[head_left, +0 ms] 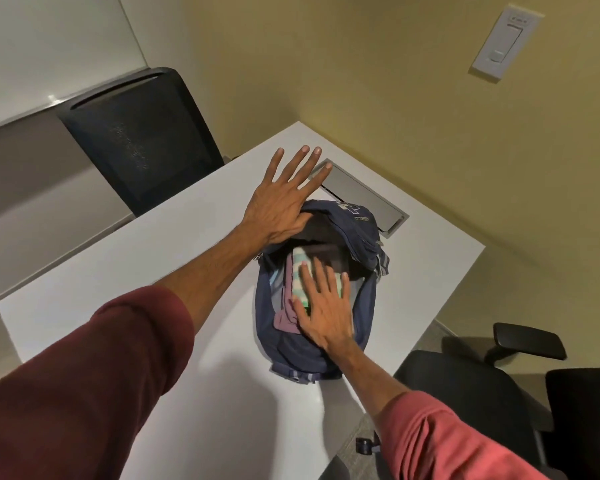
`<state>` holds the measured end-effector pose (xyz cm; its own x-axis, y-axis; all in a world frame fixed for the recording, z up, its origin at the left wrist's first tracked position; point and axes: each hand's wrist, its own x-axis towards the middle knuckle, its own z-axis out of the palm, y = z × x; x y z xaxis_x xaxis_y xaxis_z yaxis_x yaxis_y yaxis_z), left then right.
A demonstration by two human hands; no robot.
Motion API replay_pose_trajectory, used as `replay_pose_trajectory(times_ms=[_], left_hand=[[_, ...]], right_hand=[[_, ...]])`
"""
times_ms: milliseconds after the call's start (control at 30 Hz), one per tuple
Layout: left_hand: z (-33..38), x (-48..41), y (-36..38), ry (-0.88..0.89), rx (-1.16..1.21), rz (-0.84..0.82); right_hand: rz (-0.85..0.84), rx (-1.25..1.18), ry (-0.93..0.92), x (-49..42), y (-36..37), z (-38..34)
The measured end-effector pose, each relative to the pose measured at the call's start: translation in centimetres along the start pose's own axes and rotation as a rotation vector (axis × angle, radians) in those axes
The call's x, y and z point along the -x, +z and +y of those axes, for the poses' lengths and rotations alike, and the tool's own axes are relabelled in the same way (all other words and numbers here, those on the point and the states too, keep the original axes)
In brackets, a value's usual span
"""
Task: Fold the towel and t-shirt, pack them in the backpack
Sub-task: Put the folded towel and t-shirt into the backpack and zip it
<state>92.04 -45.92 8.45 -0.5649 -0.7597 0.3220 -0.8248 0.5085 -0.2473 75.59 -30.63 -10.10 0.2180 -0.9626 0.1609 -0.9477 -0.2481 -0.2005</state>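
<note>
A navy blue backpack (361,237) lies on the white table (174,258) with its main compartment open toward me. Inside it lie a folded towel with white and green stripes (300,271) and a mauve folded t-shirt (284,317) on its left side. My right hand (323,303) presses flat on the towel with straight fingers, covering most of it. My left hand (284,195) hovers with its fingers spread over the bag's far left rim, the thumb at the opening's edge.
A grey cable hatch (364,199) is set in the table just beyond the backpack. A black mesh chair (136,133) stands at the table's far left, another black chair (482,375) at my right. Yellow walls close in behind.
</note>
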Motion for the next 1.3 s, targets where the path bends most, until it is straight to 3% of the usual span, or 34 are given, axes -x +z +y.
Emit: replay_pose_trajectory(times_ms=[600,867,1067,1300], left_hand=[[1.6,0.3,0.3,0.019,0.080,-0.035],[2.5,1.5,0.8,0.034,0.065,-0.075],[3.2,2.8,0.4,0.032,0.108,-0.122],[4.8,5.5,1.4,0.069,0.121,-0.162]], right_hand=[[-0.108,-0.008,0.004,-3.1,3.4,3.0],[-0.164,0.011,-0.105,0.2,3.0,2.6],[-0.251,0.049,-0.079,0.4,3.4,2.0],[-0.192,0.000,-0.062,1.9,1.7,1.5]])
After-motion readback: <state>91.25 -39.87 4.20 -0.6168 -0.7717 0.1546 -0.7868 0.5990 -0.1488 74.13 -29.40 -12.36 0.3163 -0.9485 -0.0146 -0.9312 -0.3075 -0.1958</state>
